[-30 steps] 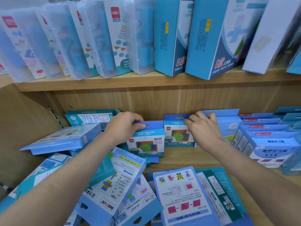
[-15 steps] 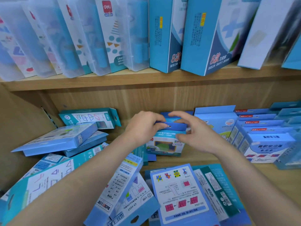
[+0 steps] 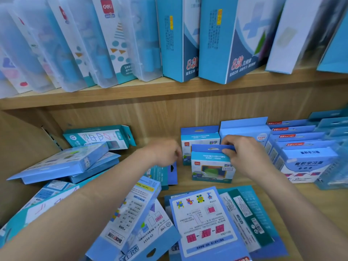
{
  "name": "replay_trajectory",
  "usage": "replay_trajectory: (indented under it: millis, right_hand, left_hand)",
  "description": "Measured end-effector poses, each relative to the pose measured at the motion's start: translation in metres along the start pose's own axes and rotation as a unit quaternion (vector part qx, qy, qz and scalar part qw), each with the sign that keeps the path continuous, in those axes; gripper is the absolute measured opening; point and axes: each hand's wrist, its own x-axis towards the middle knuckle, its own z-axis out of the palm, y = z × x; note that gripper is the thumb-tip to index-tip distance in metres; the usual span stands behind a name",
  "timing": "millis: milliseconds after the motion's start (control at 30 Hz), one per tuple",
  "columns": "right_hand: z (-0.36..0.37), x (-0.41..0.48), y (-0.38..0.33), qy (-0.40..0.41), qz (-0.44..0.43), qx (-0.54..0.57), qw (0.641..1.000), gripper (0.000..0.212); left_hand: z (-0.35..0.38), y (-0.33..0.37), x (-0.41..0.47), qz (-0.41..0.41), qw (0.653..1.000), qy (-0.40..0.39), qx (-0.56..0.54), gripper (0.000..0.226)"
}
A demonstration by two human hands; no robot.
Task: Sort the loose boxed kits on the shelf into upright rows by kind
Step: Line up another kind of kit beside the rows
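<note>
Currently the right hand (image 3: 244, 157) pinches the blue hang tab of a small windowed kit (image 3: 211, 168), thumb and fingers curled over its top edge. That kit stands upright mid-shelf (image 3: 320, 200), directly in front of a matching kit (image 3: 199, 140) set against the back wall. The left hand (image 3: 165, 153) hovers just left of both, blurred; its grip cannot be determined. Loose kits (image 3: 205, 223) lie flat along the front edge; upright rows (image 3: 305, 147) occupy the right end.
</note>
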Motion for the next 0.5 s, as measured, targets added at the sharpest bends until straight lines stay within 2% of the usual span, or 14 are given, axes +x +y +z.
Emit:
replay_trajectory:
  millis: [33, 100, 200, 267, 333, 433, 500]
  right_hand:
    - [0.0, 0.0, 0.002, 0.0, -0.002, 0.004, 1.0, 0.004]
    - [0.002, -0.001, 0.003, 0.004, -0.007, 0.018, 1.0, 0.002]
    - [0.004, -0.003, 0.007, 0.006, -0.005, 0.04, 0.999, 0.008]
    - [0.005, -0.004, 0.01, -0.001, -0.006, 0.053, 0.999, 0.015]
    - [0.004, -0.006, 0.011, -0.03, -0.003, 0.066, 0.997, 0.031]
    - [0.003, -0.008, 0.01, -0.084, 0.005, 0.05, 0.995, 0.054]
    - [0.006, -0.006, 0.011, -0.094, 0.004, 0.026, 0.995, 0.055]
  left_hand:
    - [0.006, 0.0, 0.004, -0.001, 0.997, -0.076, 0.026, 0.026]
    - [0.018, 0.003, 0.013, 0.003, 0.98, -0.177, 0.093, 0.029]
    - [0.025, 0.006, 0.023, 0.0, 0.963, -0.222, 0.149, 0.037]
    - [0.028, 0.006, 0.027, 0.02, 0.961, -0.201, 0.189, 0.038]
    - [0.032, 0.007, 0.029, 0.038, 0.962, -0.145, 0.228, 0.037]
    - [0.025, 0.006, 0.023, 0.012, 0.968, -0.055, 0.246, 0.033]
    - [0.014, 0.001, 0.013, -0.017, 0.976, -0.015, 0.218, 0.024]
